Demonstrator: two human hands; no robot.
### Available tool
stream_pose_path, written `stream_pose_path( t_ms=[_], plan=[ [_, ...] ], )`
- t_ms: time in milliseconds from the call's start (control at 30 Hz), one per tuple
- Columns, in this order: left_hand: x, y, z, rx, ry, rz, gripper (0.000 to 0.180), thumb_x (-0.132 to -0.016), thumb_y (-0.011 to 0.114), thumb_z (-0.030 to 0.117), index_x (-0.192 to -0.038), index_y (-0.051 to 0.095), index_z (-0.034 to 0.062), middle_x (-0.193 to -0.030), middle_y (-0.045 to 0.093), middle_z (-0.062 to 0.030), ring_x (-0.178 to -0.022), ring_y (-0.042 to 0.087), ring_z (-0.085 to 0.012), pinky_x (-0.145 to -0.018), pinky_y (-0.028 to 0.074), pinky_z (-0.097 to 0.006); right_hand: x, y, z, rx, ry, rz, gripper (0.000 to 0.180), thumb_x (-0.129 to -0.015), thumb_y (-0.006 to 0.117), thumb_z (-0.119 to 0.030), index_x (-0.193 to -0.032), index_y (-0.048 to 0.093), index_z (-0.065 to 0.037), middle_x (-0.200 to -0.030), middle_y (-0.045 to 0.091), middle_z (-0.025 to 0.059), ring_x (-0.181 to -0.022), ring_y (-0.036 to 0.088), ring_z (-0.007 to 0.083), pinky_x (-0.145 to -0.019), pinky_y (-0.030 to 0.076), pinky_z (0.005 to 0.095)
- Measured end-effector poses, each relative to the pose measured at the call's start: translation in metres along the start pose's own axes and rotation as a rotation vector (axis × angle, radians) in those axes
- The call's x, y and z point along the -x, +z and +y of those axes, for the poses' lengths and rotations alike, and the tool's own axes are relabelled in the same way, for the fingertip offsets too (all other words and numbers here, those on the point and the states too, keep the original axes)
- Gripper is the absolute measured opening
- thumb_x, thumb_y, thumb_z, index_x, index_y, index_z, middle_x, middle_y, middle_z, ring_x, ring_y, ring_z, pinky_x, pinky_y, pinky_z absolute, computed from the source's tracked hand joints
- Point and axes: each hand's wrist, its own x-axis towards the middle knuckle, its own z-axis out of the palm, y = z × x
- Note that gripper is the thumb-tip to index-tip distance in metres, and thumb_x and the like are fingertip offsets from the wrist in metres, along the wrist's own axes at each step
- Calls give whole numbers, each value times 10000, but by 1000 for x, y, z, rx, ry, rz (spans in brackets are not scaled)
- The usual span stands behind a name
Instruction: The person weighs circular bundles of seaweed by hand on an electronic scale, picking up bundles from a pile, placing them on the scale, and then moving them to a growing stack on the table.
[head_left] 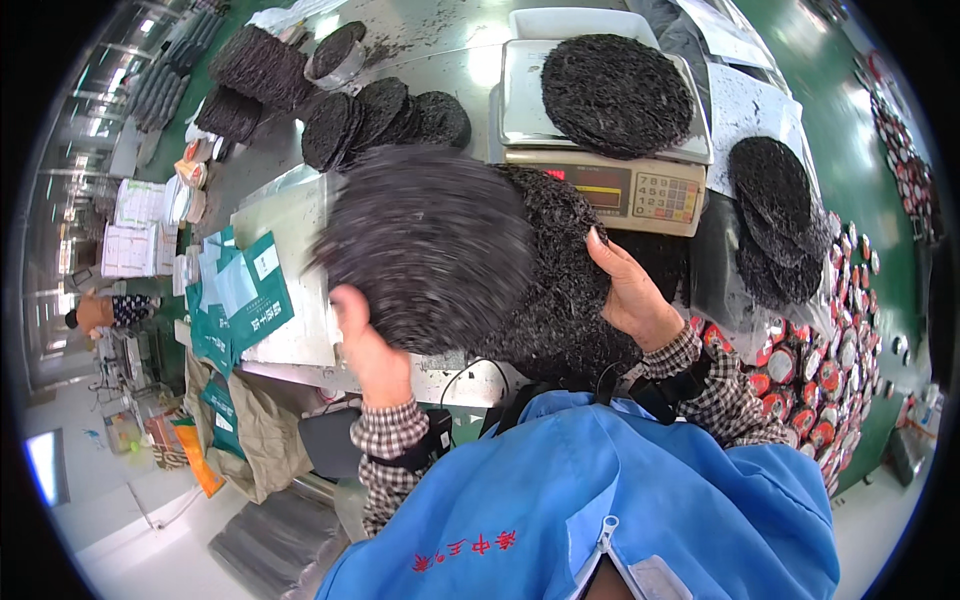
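My left hand (375, 350) grips the near left edge of a round, black sheet of dried seaweed (430, 245), which is blurred by motion. Partly under that sheet, to its right, is a second dried seaweed round (560, 270). Its right edge is between the thumb and fingers of my right hand (638, 300); most of those fingers are hidden beneath it. Just beyond, a digital scale (520, 120) carries a stack of seaweed rounds (617, 95) on its pan. Whether each hand holds one sheet or several, I cannot tell.
Further seaweed rounds (385, 115) lie at the back left, near tall seaweed stacks (260, 70). Green packets (245, 300) spread over the table's left side. More rounds (775, 210) sit on plastic at right, above many red-and-white lidded containers (830, 370). A brown bag (265, 440) stands lower left.
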Motion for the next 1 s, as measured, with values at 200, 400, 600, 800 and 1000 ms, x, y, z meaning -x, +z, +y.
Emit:
stream_pose_path(
  t_ms=[200,400,600,800,1000],
  plan=[
    [35,11,-25,-1698,773,-1030,423,-891,601,291,-1301,617,188,-1502,403,-128,-1440,258,-376,-1159,122,-586,-6,18,36,-233,-18,-255,588,-1017,500,-270,-1500,230,-71,-1481,391,95,-1353,400,209,-1120,352,396],
    [-18,-34,-10,-863,-84,-231,715,-897,669,362,-1466,361,57,-1413,446,-228,-1288,474,-318,-1093,353,-450,-44,9,37,147,50,-42,741,-874,598,-32,-1506,213,-28,-1380,483,94,-1246,480,183,-1077,374,348],
    [-159,-64,-40,-132,-372,-32,694,-946,617,361,-1414,337,-69,-1404,464,-210,-1240,523,-317,-1022,475,-442,-101,20,32,271,-90,7,707,-972,537,-189,-1545,131,-108,-1534,289,163,-1345,392,253,-1109,325,385],
    [-367,-58,-177,265,-514,-160,490,-927,656,329,-1294,543,25,-1312,570,-152,-1172,561,-309,-1002,479,-442,-98,-22,21,556,180,57,467,-984,542,-151,-1396,395,12,-1236,604,179,-1124,598,250,-1000,460,356],
    [-445,-89,-241,-436,-122,175,1062,-817,767,429,-1518,116,-32,-1520,290,-239,-1356,367,-347,-1088,348,-444,-58,-79,24,601,166,458,408,-969,574,-145,-1324,469,26,-1172,638,171,-1066,625,230,-957,487,337]
  ],
)
